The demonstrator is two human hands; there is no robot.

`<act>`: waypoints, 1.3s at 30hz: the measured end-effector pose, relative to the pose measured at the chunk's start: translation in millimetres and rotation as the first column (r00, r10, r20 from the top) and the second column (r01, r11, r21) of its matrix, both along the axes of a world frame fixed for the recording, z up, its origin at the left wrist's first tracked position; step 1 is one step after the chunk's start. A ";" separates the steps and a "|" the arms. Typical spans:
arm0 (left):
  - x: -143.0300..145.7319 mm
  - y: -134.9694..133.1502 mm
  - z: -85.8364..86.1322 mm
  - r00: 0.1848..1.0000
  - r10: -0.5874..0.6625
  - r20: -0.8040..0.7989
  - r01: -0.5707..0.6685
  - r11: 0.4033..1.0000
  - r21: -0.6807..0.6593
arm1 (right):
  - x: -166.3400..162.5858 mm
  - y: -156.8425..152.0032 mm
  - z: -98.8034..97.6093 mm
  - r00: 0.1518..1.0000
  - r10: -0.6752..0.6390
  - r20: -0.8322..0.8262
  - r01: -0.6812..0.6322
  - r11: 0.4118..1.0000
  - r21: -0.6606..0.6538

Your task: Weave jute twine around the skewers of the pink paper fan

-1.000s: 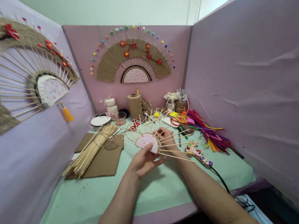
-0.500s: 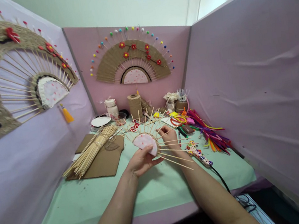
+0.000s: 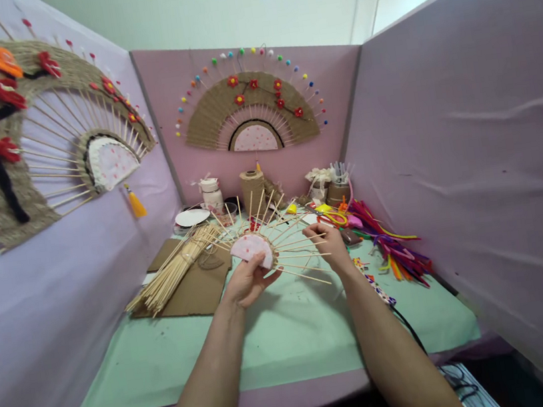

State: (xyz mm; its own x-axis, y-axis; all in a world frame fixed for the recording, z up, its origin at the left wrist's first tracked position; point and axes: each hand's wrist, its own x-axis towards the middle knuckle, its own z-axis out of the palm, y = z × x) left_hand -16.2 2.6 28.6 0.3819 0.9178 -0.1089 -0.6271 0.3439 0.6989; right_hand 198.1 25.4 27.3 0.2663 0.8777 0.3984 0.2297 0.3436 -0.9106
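Over the table I hold a small fan frame [image 3: 249, 247], a pale half-disc with pink spots and thin wooden sticks fanning out from its curved edge. My left hand [image 3: 248, 282] grips the half-disc near its lower right, thumb on the front face and fingers behind. To the right of the disc, my right hand [image 3: 331, 246] is closed in a pinch by the outer ends of the right-hand sticks. What lies between those fingertips is too small to make out. Partly behind my right forearm lies a patterned glue gun [image 3: 379, 291] with a black cord.
A bundle of wooden sticks [image 3: 174, 266] lies on cardboard [image 3: 204, 297] at left. Behind stand a twine spool [image 3: 253, 189], a white bottle [image 3: 211, 195] and a white plate [image 3: 192, 217]. Colourful pipe cleaners [image 3: 393, 247] lie at right. Finished fans [image 3: 202, 122] hang on the partitions.
My right hand has moved right, away from the half-disc toward the stick ends, still pinched. My left hand keeps its grip on the fan frame. The view has shifted slightly left.
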 end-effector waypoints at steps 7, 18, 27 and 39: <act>-5.7 3.5 2.0 0.997 0.065 0.040 -0.064 0.997 -0.034 | 5.8 -13.6 13.1 0.889 0.297 -0.349 -0.337 0.940 -0.058; -6.2 5.3 3.1 0.996 0.063 0.057 -0.059 0.996 -0.071 | 7.6 -20.8 16.9 0.949 0.253 -0.188 -0.247 0.967 0.058; -6.1 7.6 -2.5 0.998 0.056 -0.020 -0.057 0.995 -0.079 | 9.7 -18.3 21.2 0.992 0.041 -0.120 -0.006 0.960 0.281; 5.6 -13.1 3.3 0.959 -0.280 0.037 0.282 0.956 -0.084 | -6.1 19.8 -19.5 0.992 -0.067 -0.106 0.075 0.995 0.073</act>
State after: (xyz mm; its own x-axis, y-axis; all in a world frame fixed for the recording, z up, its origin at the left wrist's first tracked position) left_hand -10.6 -10.5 31.9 0.6265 0.7604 -0.1712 -0.5131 0.5677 0.6438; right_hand 192.1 45.2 7.8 0.3702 0.8231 0.4306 0.1618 0.3993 -0.9024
